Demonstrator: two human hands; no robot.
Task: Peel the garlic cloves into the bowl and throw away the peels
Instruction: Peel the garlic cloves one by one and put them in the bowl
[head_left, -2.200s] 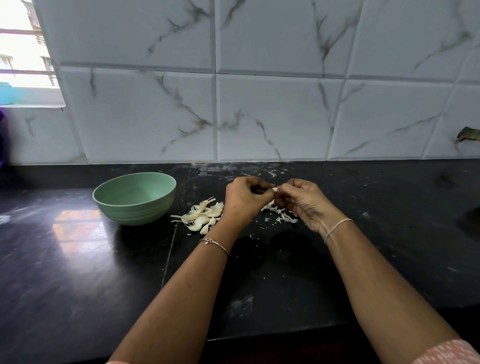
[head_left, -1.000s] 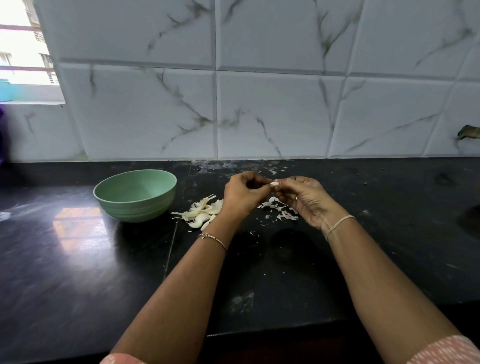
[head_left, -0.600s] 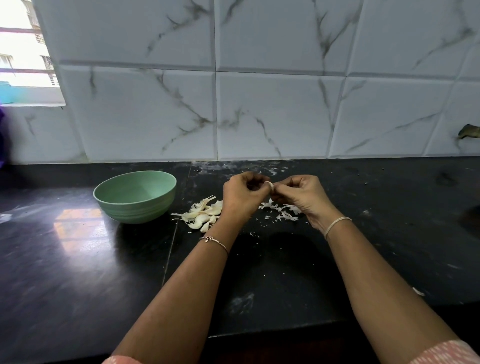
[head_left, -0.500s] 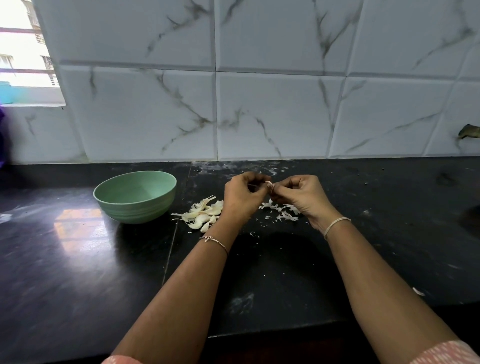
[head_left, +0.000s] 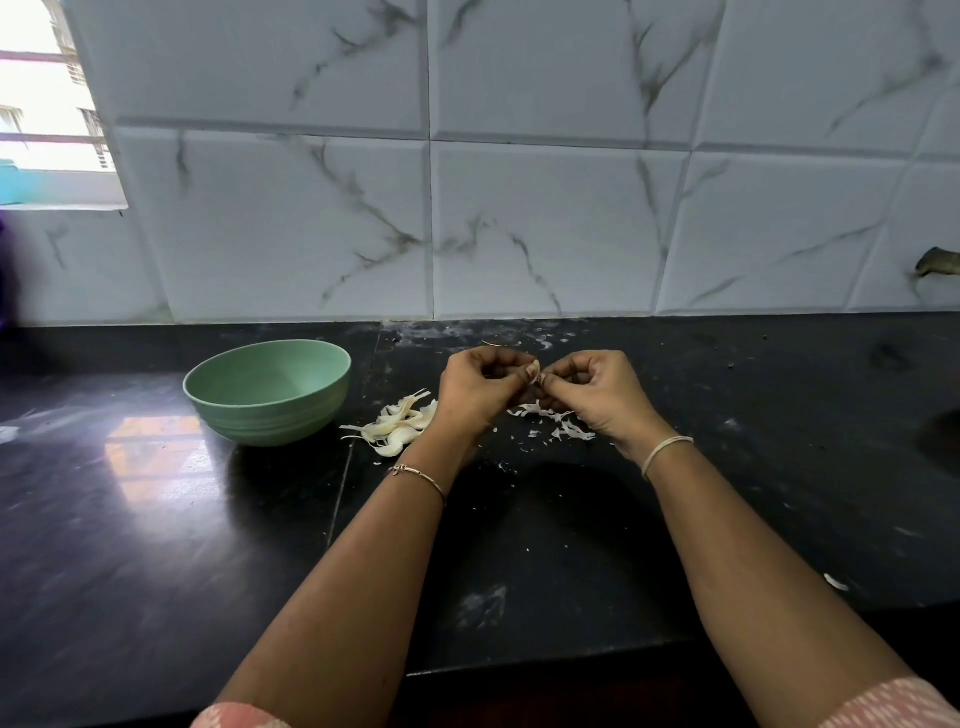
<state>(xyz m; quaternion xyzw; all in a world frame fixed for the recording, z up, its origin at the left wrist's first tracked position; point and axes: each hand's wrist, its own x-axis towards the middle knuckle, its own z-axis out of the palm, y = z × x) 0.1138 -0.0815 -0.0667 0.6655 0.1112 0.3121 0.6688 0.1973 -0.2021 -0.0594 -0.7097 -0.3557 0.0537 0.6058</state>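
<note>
Hands — two, bare, held just above the counter at centre. The left hand (head_left: 475, 387) and right hand (head_left: 597, 392) meet fingertip to fingertip. Both have their fingers curled inward, and each pinches the same item.

Small off-white garlic clove (head_left: 534, 375): one in grasp. It is pinched between thumbs and forefingers of both hands, at the spot where they touch. Only a pale tip shows, so whether skin remains on it cannot be told.

Heap of cream, curved garlic cloves with papery tails (head_left: 397, 426): one heap, its pieces overlapping too much to count. It lies on the counter just left of the left hand, between that hand and the bowl, partly hidden by the wrist.

Thin white papery peel scraps (head_left: 563, 423): many, loose, scattered beneath and beside the right hand. One stray scrap (head_left: 835, 582) lies well apart, near the counter's front right edge.

Pale green round bowl (head_left: 270, 421): one, upright. The wall is smooth and matte with ribbed rings near the foot. It stands left of the heap, apart from both hands.

Glossy black stone counter (head_left: 156, 545): one, speckled and smeared white in places.

White marble-look wall tiles (head_left: 545, 234): grey-veined, bevelled.

Thin metal bracelet (head_left: 418, 475): one, on the left wrist. Pale cord band (head_left: 665, 449): one, on the right wrist.
</note>
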